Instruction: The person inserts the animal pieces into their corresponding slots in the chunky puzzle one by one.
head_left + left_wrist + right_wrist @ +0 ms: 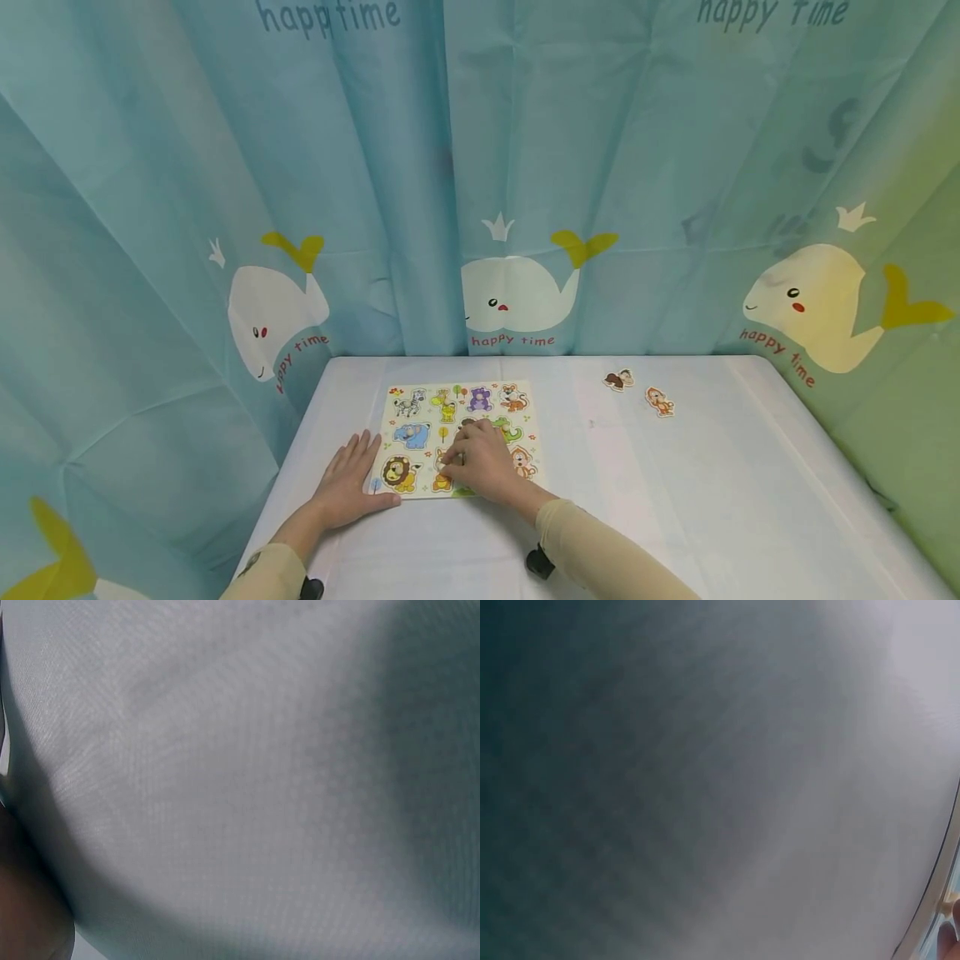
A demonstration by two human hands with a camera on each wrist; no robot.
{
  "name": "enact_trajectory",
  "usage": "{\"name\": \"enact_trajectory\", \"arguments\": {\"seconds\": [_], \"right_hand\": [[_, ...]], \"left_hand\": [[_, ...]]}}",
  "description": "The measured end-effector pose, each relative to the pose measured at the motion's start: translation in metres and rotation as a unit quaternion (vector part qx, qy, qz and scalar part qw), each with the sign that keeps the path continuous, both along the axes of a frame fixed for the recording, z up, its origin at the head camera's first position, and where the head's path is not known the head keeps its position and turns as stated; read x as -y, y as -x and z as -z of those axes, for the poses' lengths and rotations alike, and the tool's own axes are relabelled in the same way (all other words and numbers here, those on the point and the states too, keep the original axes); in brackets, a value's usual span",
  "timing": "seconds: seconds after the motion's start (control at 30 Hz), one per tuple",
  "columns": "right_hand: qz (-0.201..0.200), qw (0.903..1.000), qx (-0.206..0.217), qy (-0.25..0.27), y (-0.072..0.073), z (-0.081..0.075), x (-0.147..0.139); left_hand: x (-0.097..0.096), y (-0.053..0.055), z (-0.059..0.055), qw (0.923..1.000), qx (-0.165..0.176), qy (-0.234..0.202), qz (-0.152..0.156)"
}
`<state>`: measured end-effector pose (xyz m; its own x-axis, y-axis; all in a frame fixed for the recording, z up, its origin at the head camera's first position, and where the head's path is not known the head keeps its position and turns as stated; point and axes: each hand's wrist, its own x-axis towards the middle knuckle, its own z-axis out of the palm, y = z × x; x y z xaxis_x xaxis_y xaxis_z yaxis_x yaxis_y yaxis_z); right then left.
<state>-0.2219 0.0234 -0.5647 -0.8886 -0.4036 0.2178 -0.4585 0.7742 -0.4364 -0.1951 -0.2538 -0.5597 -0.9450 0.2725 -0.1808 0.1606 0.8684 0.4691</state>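
Observation:
A wooden animal puzzle board (427,496) lies on the table, with zebra, giraffe, elephant, lion and other animals in its places. With fingers spread, my left hand (348,483) lies flat at the board's left edge, its thumb at the lower left corner. My right hand (483,462) reaches over the lower middle of the board. Its thumb and fingertips pinch at an orange animal puzzle piece (442,482) in the bottom row, partly hidden by the fingers. The hand also covers part of the middle row. Both wrist views show mostly blurred cloth.
Two loose pieces lie at the table's back right: a brown animal piece (618,381) and an orange monkey-like piece (660,402). A white cloth covers the table (675,492). Blue curtains (517,167) with whale prints hang behind and along both sides.

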Motion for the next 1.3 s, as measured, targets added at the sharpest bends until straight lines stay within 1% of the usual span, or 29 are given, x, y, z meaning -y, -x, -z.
{"name": "enact_trajectory", "arguments": {"seconds": [0.17, 0.3, 0.37, 0.47, 0.57, 0.73, 0.83, 0.93, 1.1, 1.3], "right_hand": [[0.001, 1.0, 0.006, 0.004, -0.001, -0.003, 0.001], [-0.008, 1.0, 0.003, -0.005, -0.001, -0.003, -0.001], [-0.011, 0.9999, -0.007, -0.003, 0.001, -0.002, -0.004], [-0.003, 0.9997, -0.022, 0.012, 0.004, -0.003, -0.016], [0.023, 0.9987, -0.023, 0.04, 0.009, -0.007, -0.036], [0.086, 0.9941, 0.002, 0.066, 0.019, -0.015, -0.078], [0.121, 0.9901, 0.007, 0.071, 0.021, -0.02, -0.1], [0.143, 0.9865, 0.01, 0.079, 0.023, -0.024, -0.119], [0.169, 0.9821, 0.007, 0.082, 0.027, -0.021, -0.152], [0.21, 0.9743, -0.005, 0.08, 0.03, -0.014, -0.197]], "left_hand": [[0.0, 0.0, 0.0, 1.0, -0.002, 0.003, 0.002], [-0.001, -0.001, -0.002, 1.0, 0.001, 0.003, 0.0], [-0.001, -0.001, -0.003, 1.0, 0.002, 0.0, 0.0], [-0.002, -0.002, -0.004, 1.0, 0.003, -0.003, 0.001], [-0.001, -0.002, -0.002, 0.9999, -0.001, -0.013, 0.002], [0.0, -0.002, 0.003, 0.9997, -0.01, -0.022, -0.001], [0.0, -0.002, 0.002, 0.9996, -0.008, -0.025, -0.004], [0.0, -0.002, 0.001, 0.9996, -0.007, -0.027, -0.006], [0.0, -0.001, 0.001, 0.9995, -0.014, -0.03, -0.004], [0.001, -0.002, 0.008, 0.999, -0.03, -0.032, 0.004]]}}
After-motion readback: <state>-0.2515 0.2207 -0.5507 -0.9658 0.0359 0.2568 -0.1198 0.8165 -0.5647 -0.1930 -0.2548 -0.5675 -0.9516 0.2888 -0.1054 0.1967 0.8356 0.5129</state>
